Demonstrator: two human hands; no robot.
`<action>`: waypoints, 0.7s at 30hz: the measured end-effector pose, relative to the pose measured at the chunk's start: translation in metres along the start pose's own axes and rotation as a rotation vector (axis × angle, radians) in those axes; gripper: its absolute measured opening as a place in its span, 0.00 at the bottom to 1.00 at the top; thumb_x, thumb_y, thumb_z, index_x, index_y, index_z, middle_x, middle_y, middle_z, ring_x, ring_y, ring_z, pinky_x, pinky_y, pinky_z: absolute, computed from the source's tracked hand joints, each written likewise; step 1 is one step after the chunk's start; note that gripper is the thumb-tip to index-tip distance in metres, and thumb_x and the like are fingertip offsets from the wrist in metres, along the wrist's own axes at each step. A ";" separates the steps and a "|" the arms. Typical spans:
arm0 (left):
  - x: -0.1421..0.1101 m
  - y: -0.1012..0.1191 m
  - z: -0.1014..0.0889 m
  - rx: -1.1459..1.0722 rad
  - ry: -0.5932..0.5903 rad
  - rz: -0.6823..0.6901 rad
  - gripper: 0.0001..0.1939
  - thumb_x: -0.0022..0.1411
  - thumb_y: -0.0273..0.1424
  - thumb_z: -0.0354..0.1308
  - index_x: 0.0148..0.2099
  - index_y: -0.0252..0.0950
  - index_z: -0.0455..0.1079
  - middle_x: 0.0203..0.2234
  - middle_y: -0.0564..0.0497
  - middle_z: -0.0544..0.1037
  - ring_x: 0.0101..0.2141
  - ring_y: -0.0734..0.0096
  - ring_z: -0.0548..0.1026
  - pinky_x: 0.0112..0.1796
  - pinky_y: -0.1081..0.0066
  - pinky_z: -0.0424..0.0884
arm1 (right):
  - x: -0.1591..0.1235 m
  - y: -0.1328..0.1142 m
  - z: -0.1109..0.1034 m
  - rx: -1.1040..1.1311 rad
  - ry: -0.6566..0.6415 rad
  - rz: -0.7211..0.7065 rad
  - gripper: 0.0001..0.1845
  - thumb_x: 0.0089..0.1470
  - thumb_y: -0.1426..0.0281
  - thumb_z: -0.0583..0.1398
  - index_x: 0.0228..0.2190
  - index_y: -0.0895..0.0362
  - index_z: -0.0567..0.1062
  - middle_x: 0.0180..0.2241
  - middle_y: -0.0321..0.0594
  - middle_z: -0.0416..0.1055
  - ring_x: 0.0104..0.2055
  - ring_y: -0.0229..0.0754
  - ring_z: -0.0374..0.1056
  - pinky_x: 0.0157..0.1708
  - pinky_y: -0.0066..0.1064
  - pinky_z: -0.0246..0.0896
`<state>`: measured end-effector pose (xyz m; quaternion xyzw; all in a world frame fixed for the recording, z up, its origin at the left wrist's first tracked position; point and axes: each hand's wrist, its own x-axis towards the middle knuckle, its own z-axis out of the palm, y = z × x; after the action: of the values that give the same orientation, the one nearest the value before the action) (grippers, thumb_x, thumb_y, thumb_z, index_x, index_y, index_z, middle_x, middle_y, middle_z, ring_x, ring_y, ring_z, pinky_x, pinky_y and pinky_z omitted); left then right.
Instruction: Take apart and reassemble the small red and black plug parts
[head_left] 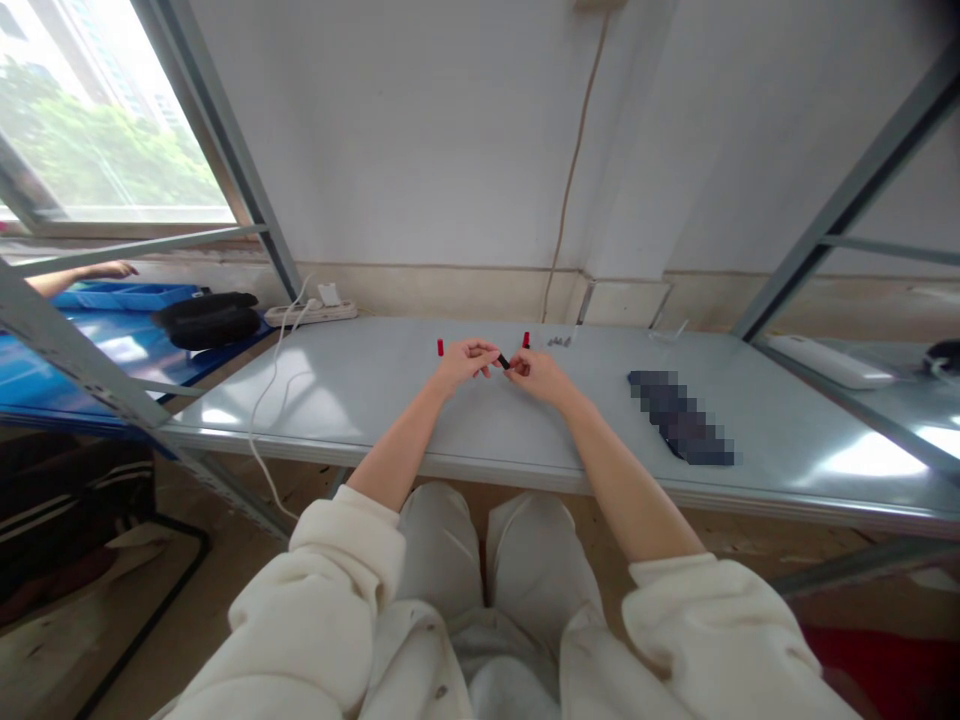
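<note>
A short black stick-like piece [504, 361] is held between my two hands above the grey table [375, 400]; its exact kind is too small to tell. My left hand [470, 358] pinches its left end. The fingers of my right hand [534, 372] close on its other end. Left of my left hand stands a small red cylindrical piece [440, 347]. Just behind my right hand is another red piece [526, 340] with a dark lower part, partly hidden by the hand. Several small greyish pieces [559, 342] lie to the right of it.
A pixelated dark object [679, 418] lies on the right. A white power strip [311, 312] sits at the back left, its cable [259, 410] hanging over the front edge. Metal posts [232, 150] frame the table. Another person's hand [112, 270] is at the left, by a blue tray [135, 295].
</note>
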<state>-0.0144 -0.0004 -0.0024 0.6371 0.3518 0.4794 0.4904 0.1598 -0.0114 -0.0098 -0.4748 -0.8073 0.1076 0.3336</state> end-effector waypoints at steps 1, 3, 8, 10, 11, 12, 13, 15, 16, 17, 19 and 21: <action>-0.001 0.000 0.000 0.023 -0.004 0.010 0.17 0.46 0.39 0.61 0.34 0.31 0.68 0.23 0.49 0.76 0.18 0.81 0.68 0.19 0.77 0.56 | 0.000 -0.001 0.000 -0.011 -0.007 0.007 0.04 0.44 0.71 0.57 0.27 0.59 0.69 0.22 0.36 0.68 0.24 0.34 0.61 0.26 0.25 0.53; -0.002 0.000 -0.001 0.059 -0.009 0.028 0.17 0.47 0.39 0.61 0.35 0.31 0.68 0.24 0.49 0.76 0.18 0.81 0.68 0.19 0.77 0.56 | -0.001 -0.003 0.001 -0.034 -0.016 0.016 0.04 0.44 0.72 0.57 0.27 0.59 0.69 0.21 0.36 0.68 0.23 0.34 0.61 0.26 0.25 0.52; -0.004 -0.003 0.001 0.089 -0.022 0.039 0.16 0.47 0.38 0.61 0.35 0.32 0.70 0.24 0.49 0.76 0.18 0.80 0.68 0.19 0.77 0.56 | 0.000 -0.006 0.006 -0.087 -0.043 0.031 0.05 0.43 0.73 0.56 0.27 0.59 0.69 0.23 0.37 0.69 0.25 0.35 0.62 0.26 0.25 0.52; -0.005 -0.002 0.001 0.077 -0.017 0.031 0.15 0.46 0.37 0.61 0.34 0.32 0.71 0.23 0.49 0.76 0.18 0.80 0.68 0.19 0.77 0.56 | 0.000 -0.008 0.008 -0.095 -0.043 0.047 0.05 0.43 0.73 0.57 0.27 0.59 0.69 0.24 0.38 0.69 0.25 0.36 0.62 0.27 0.26 0.52; -0.005 -0.002 0.000 0.066 -0.001 0.028 0.14 0.46 0.37 0.61 0.33 0.32 0.71 0.22 0.49 0.75 0.17 0.80 0.68 0.19 0.77 0.56 | 0.001 -0.009 0.009 -0.096 -0.040 0.055 0.05 0.43 0.73 0.57 0.27 0.59 0.69 0.24 0.38 0.69 0.26 0.36 0.62 0.27 0.26 0.52; -0.004 -0.001 -0.001 0.047 0.034 0.028 0.13 0.47 0.37 0.61 0.31 0.32 0.70 0.21 0.49 0.75 0.17 0.80 0.67 0.19 0.77 0.55 | 0.001 -0.009 0.010 -0.095 -0.035 0.065 0.05 0.43 0.73 0.57 0.27 0.59 0.69 0.24 0.39 0.69 0.26 0.36 0.62 0.27 0.26 0.53; -0.004 0.000 -0.003 0.021 0.090 0.035 0.11 0.47 0.36 0.60 0.29 0.32 0.70 0.20 0.50 0.74 0.16 0.81 0.67 0.19 0.77 0.55 | 0.001 -0.009 0.012 -0.094 -0.031 0.075 0.04 0.43 0.73 0.57 0.27 0.59 0.69 0.24 0.39 0.69 0.26 0.36 0.62 0.27 0.26 0.53; -0.002 0.001 -0.009 -0.055 0.282 0.065 0.10 0.49 0.35 0.59 0.27 0.32 0.68 0.17 0.52 0.72 0.15 0.82 0.64 0.18 0.78 0.55 | 0.001 -0.010 0.015 -0.087 -0.039 0.091 0.03 0.44 0.72 0.57 0.26 0.58 0.69 0.24 0.39 0.69 0.25 0.36 0.62 0.27 0.26 0.53; -0.001 0.002 -0.013 -0.104 0.402 0.079 0.09 0.50 0.35 0.58 0.25 0.33 0.67 0.15 0.53 0.70 0.14 0.82 0.63 0.18 0.78 0.54 | 0.002 -0.010 0.016 -0.083 -0.047 0.097 0.03 0.45 0.72 0.57 0.26 0.58 0.68 0.24 0.39 0.69 0.25 0.36 0.62 0.27 0.26 0.53; 0.000 0.002 -0.017 -0.158 0.523 0.085 0.09 0.50 0.34 0.56 0.25 0.33 0.66 0.13 0.55 0.68 0.13 0.83 0.62 0.18 0.78 0.54 | 0.003 -0.011 0.018 -0.079 -0.055 0.099 0.03 0.45 0.71 0.57 0.26 0.59 0.68 0.24 0.39 0.69 0.25 0.36 0.62 0.27 0.26 0.53; 0.002 0.001 -0.025 -0.266 0.732 0.055 0.09 0.51 0.33 0.54 0.24 0.33 0.64 0.11 0.57 0.65 0.12 0.83 0.60 0.17 0.79 0.54 | 0.006 -0.014 0.022 -0.075 -0.071 0.095 0.03 0.46 0.71 0.57 0.25 0.59 0.69 0.24 0.40 0.69 0.26 0.36 0.62 0.27 0.26 0.53; 0.004 0.000 -0.032 -0.358 0.871 -0.018 0.07 0.51 0.31 0.51 0.24 0.34 0.62 0.10 0.59 0.62 0.12 0.84 0.58 0.17 0.80 0.53 | 0.011 -0.019 0.027 -0.074 -0.083 0.086 0.04 0.46 0.70 0.57 0.25 0.59 0.69 0.25 0.40 0.70 0.27 0.36 0.63 0.28 0.26 0.53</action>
<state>-0.0441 0.0122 0.0001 0.2786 0.4421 0.7511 0.4034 0.1260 -0.0083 -0.0164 -0.5160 -0.8029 0.1115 0.2769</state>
